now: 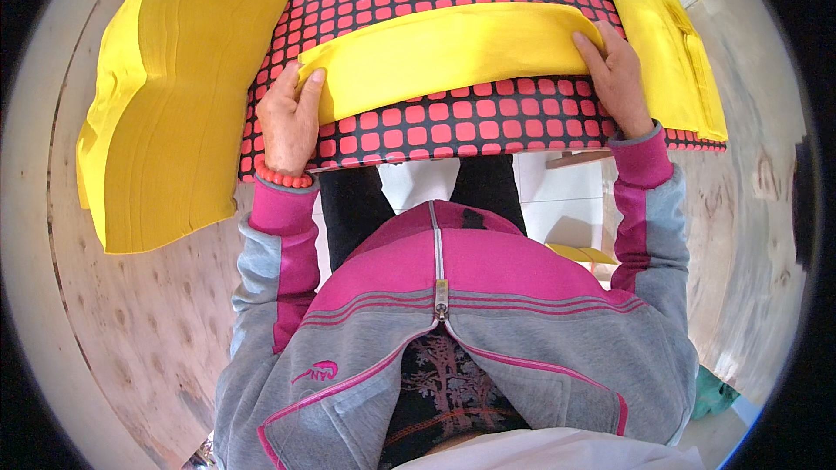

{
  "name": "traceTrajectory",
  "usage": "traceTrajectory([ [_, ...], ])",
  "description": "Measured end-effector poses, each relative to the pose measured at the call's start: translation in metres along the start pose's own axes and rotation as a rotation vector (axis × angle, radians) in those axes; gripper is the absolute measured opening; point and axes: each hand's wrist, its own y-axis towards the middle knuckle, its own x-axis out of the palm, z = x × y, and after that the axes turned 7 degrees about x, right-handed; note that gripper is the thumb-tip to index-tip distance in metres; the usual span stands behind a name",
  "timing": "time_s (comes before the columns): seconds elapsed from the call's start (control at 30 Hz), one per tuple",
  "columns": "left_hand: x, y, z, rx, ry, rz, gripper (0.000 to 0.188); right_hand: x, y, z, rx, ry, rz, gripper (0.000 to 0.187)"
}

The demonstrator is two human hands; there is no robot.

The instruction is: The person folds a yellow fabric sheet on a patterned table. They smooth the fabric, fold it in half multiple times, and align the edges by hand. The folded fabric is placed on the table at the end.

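Yellow strip (453, 50), long axis left-to-right

Two hands (289, 122) (619, 78), one yellow fabric strip (453, 50), two large yellow fabric stacks (178, 104) (666, 43), one checked surface (440, 112), one red bracelet (283, 177) and one zipped jacket (531, 257) are seen.
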Motion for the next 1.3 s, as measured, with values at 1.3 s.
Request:
traceTrajectory([
  [1.3,0.006,-0.009,0.008,0.344,0.558,0.122,0.009,0.004,-0.009,0.002,-0.080,-0.144,0.051,0.025],
])
